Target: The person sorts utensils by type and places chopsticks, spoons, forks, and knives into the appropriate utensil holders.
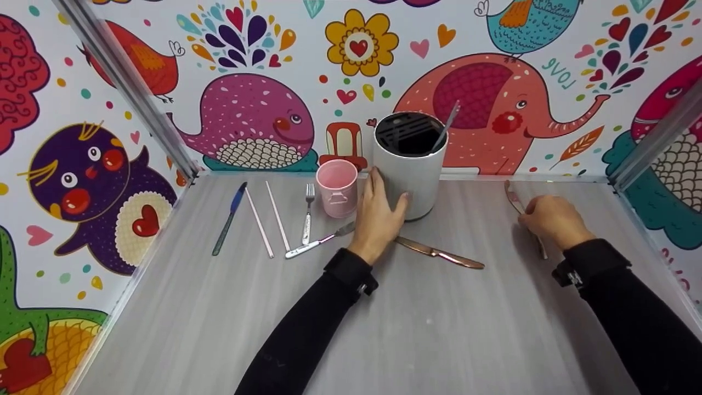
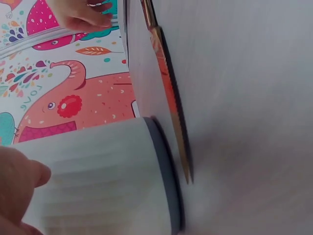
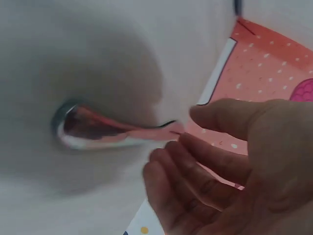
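In the head view my left hand rests against the lower left of a white cylindrical canister, fingers fairly straight and thumb on its front. A grey utensil handle sticks out of the canister's dark top. My right hand is over a copper-coloured piece of cutlery at the right. Up close in the right wrist view, the cutlery's broad rounded end points away from the hand; its narrow part meets the fingertips. A gap separates thumb and forefinger there. The cutlery's kind is unclear.
A copper knife lies before the canister. Left of it are a pink cup, a small fork, a white-handled knife, two pale sticks and a blue-green knife. Patterned walls border the table.
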`<state>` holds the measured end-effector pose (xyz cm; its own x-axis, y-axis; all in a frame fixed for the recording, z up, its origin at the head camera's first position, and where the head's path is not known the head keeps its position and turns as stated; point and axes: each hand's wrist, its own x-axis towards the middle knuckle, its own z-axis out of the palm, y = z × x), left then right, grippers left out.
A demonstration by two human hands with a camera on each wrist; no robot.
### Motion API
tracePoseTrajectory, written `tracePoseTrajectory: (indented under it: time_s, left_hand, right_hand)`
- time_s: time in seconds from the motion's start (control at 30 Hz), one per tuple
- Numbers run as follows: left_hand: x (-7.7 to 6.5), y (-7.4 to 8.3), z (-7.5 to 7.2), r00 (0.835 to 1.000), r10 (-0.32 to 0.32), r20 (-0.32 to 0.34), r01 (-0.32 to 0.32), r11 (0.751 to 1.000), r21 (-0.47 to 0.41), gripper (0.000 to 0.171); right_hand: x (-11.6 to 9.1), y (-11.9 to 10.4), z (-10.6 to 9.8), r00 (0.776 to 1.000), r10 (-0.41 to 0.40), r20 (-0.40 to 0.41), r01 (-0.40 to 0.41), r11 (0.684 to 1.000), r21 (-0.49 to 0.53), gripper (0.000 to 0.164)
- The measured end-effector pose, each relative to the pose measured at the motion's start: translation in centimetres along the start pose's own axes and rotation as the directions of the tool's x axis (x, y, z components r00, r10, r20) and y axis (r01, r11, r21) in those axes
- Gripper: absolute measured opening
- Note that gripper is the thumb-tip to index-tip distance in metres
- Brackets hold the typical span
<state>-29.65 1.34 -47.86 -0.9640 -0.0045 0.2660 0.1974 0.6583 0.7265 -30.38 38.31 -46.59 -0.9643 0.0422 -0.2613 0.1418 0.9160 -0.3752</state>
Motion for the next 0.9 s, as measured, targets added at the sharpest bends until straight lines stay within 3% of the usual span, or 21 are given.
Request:
tracePoseTrajectory:
  time_s: [0.13, 0.27, 0.4, 0.53, 0.6, 0.7, 0.8, 0.9]
  left_hand:
    - [-1.0, 0.0, -0.4, 0.999, 0.028, -0.017, -0.028, 1.000, -0.003, 0.083]
    - [-2.0, 0.0, -1.1, 0.986, 0.123, -0.109, -0.128, 0.991, -0.034, 0.060]
    - [-2.7, -0.1, -2.4, 0.942, 0.240, -0.233, -0.257, 0.965, -0.045, 0.042]
    - [-2.8, -0.7, -4.1, 0.900, 0.280, -0.334, -0.313, 0.949, -0.046, 0.036]
    - [-2.7, -1.4, -4.7, 0.888, 0.266, -0.375, -0.301, 0.953, -0.036, 0.036]
    - [-2.3, -2.7, -5.2, 0.892, 0.200, -0.406, -0.229, 0.973, -0.022, 0.047]
    - [-1.7, -4.2, -5.4, 0.918, 0.083, -0.387, -0.109, 0.993, -0.046, 0.071]
    - [-1.0, -5.4, -5.8, 0.942, -0.046, -0.331, 0.015, 0.996, -0.093, 0.098]
  right_hand:
    - [0.2, 0.4, 0.4, 0.998, 0.023, 0.057, -0.021, 0.999, -0.038, 0.032]
    - [0.4, 0.8, 0.7, 1.000, -0.001, 0.019, 0.002, 0.999, -0.047, 0.029]
    - [0.4, 1.3, 0.9, 1.000, -0.006, -0.029, 0.005, 0.999, -0.039, 0.027]
    - [0.5, 1.6, 1.1, 0.999, 0.010, -0.043, -0.011, 1.000, -0.023, 0.025]
    - [0.6, 1.6, 1.1, 0.999, 0.018, -0.045, -0.019, 1.000, -0.015, 0.025]
    - [0.8, 1.7, 1.0, 0.999, 0.029, -0.043, -0.030, 1.000, -0.008, 0.023]
    - [0.9, 1.7, 1.0, 0.999, 0.040, -0.032, -0.040, 0.999, 0.005, 0.023]
    - [1.0, 1.6, 1.3, 0.999, 0.036, -0.040, -0.035, 0.999, 0.006, 0.023]
